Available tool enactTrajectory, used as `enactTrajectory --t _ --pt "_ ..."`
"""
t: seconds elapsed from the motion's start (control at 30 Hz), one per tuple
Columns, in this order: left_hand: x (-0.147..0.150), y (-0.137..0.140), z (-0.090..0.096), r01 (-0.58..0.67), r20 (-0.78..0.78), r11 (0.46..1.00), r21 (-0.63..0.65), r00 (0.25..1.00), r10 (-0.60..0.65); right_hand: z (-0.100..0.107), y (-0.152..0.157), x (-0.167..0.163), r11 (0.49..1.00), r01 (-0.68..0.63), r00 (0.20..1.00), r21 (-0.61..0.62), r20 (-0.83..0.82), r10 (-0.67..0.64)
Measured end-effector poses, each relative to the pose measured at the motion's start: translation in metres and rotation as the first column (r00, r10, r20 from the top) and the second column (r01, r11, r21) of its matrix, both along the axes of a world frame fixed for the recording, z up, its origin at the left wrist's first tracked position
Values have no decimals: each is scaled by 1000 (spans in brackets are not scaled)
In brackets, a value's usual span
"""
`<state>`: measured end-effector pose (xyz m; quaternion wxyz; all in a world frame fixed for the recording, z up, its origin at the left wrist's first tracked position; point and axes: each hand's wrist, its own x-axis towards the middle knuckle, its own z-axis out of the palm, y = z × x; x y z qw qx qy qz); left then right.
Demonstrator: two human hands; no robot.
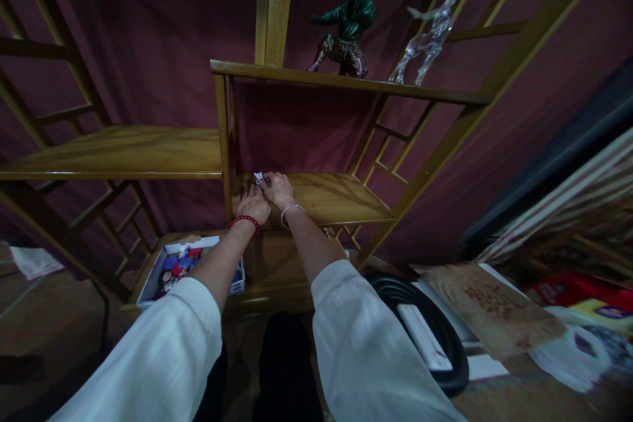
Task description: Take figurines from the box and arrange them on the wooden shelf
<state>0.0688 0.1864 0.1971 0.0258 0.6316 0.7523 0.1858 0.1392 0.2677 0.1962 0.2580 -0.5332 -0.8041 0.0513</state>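
Note:
A small white-topped figurine stands at the left end of a wooden shelf, inside the middle compartment. My right hand, with a silver bangle at the wrist, has its fingers closed against the figurine's right side. Just in front of it is my left hand, wearing a red bead bracelet. Its fingers reach forward, slightly apart, over the shelf by the figurine's base, and nothing shows in them. Below my left forearm, a white box holds several red and blue figurines, partly hidden by the sleeve.
On the upper shelf stand a dark green crouching statue and a clear deer figure. An upright post borders the compartment's left side. A coiled black hose, a flat brown sheet and a plastic bag lie at right.

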Motion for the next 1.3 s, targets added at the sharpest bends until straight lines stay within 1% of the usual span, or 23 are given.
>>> enactTrajectory --t 0.2,0.4,0.93,1.3 --pt "0 1 -2 -2 -52 1000 10 999 3 0 3 -1 1000 4 999 -6 35 -4" --pt "0 2 -3 -10 -57 1000 4 998 10 0 4 -2 1000 -16 998 3 56 16" --pt "-1 1 -4 8 -92 1000 20 996 -7 1 3 -4 1000 10 999 -14 40 -10" --pt "-1 4 -6 14 -68 1000 13 998 -13 -1 3 -3 1000 9 999 -10 30 -9"
